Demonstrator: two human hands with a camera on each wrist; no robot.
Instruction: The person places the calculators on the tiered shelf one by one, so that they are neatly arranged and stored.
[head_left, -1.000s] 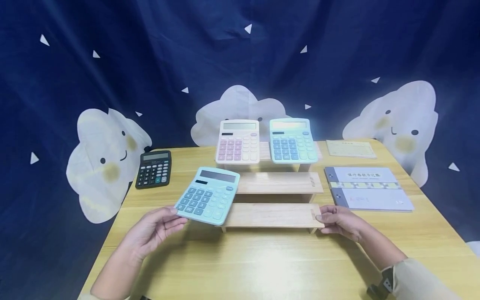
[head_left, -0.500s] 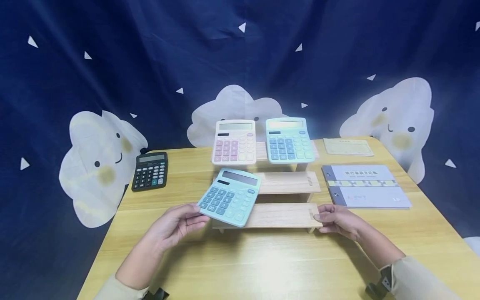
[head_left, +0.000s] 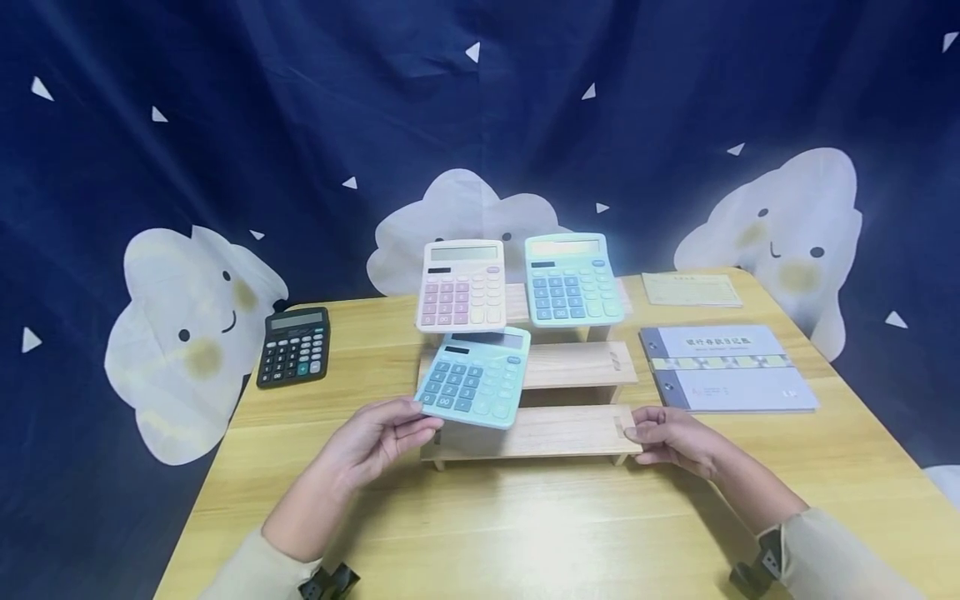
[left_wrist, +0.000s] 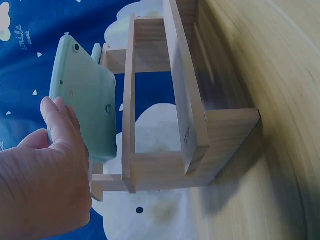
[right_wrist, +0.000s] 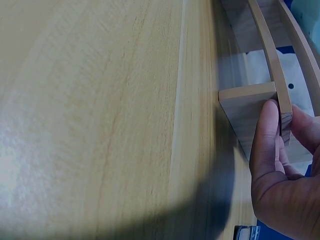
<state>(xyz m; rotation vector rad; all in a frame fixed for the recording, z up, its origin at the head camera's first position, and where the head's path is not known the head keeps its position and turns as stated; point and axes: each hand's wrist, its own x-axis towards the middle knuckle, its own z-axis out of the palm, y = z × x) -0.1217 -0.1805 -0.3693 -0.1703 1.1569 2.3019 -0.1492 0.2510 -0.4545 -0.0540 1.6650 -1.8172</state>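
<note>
My left hand [head_left: 382, 437] pinches a light blue calculator [head_left: 480, 379] by its lower left corner. The calculator is held above the steps of a wooden three-tier stand [head_left: 540, 432], overlapping the middle step in the head view. Seen from the left wrist, its back [left_wrist: 87, 100] is clear of the stand's boards. My right hand [head_left: 675, 442] grips the right end of the lowest step; the right wrist view has thumb and fingers on both faces of the board [right_wrist: 274, 65]. A pink and white calculator [head_left: 461, 287] and a second light blue calculator [head_left: 573, 279] lean on the top step.
A black calculator [head_left: 294, 346] lies on the table [head_left: 525, 533] at the left. To the right are a grey-blue ledger book [head_left: 727, 371] and, behind it, a pale paper pad [head_left: 692, 290]. A dark blue curtain [head_left: 315, 100] with clouds hangs behind.
The left hand has carried the light blue calculator to the right and slightly up, from the stand's left end to over its middle step. The right hand keeps its grip on the lowest step.
</note>
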